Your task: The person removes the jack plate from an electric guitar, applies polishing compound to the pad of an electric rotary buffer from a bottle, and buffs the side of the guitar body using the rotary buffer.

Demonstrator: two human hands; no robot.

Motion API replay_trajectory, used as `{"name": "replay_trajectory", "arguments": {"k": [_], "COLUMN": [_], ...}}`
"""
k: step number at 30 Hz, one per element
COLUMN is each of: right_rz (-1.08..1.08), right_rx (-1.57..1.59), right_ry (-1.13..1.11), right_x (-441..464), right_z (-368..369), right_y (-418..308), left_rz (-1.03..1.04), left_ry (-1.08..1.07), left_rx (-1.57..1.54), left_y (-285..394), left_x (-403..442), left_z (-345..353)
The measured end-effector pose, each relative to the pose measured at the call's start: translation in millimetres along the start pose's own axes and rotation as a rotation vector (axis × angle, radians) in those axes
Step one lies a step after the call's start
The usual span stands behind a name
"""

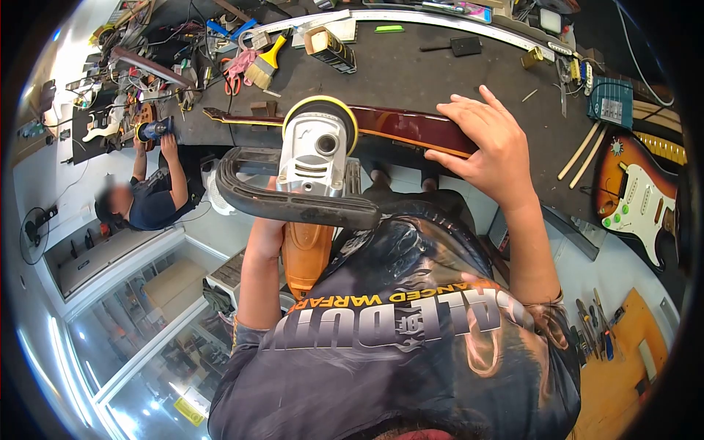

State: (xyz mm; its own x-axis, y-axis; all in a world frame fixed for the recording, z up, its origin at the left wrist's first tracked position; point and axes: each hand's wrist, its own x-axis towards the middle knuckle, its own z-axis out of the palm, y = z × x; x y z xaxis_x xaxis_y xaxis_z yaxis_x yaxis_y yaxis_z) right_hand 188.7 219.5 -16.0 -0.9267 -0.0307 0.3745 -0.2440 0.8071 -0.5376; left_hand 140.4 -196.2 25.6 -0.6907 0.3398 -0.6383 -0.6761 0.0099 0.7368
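A glossy dark red guitar [411,126] with pale edging lies along the near edge of the bench, its slim end pointing left. My right hand [488,139] grips its right end, fingers stretched over the top and thumb on the near side. An orange and silver power polisher [314,150] with a black loop handle [293,207] stands in front of the guitar. Its round, yellow-rimmed pad [347,117] overlaps the guitar in view; contact cannot be made out. My left hand [272,229] is at the polisher's body behind the handle, fingers mostly hidden.
Across the dark bench [389,70] are a paintbrush [264,67], red scissors [232,81], a box [330,50] and a long metal ruler [440,22]. A sunburst guitar [636,194] lies right. At left, another person [158,192] holds a blue power tool [155,130].
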Motion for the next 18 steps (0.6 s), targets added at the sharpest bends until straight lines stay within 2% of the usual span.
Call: {"name": "replay_trajectory", "arguments": {"k": [5, 9, 13, 18], "right_rz": [-0.017, -0.016, -0.008, -0.008], "right_rx": [0.002, 0.007, 0.008, 0.001], "right_ry": [0.025, 0.014, -0.004, 0.036], "right_x": [0, -1, -4, 2], "right_z": [1, 2, 1, 1], "right_y": [-2, -1, -1, 4], "left_rz": [0.013, 0.093, -0.109, -0.083], "left_ry": [-0.031, 0.081, -0.096, -0.078], "left_rx": [-0.012, 0.037, -0.166, -0.086], "left_y": [-4, -2, -24, -37], "left_x": [5, 10, 26, 27], "left_z": [2, 26, -19, -33]}}
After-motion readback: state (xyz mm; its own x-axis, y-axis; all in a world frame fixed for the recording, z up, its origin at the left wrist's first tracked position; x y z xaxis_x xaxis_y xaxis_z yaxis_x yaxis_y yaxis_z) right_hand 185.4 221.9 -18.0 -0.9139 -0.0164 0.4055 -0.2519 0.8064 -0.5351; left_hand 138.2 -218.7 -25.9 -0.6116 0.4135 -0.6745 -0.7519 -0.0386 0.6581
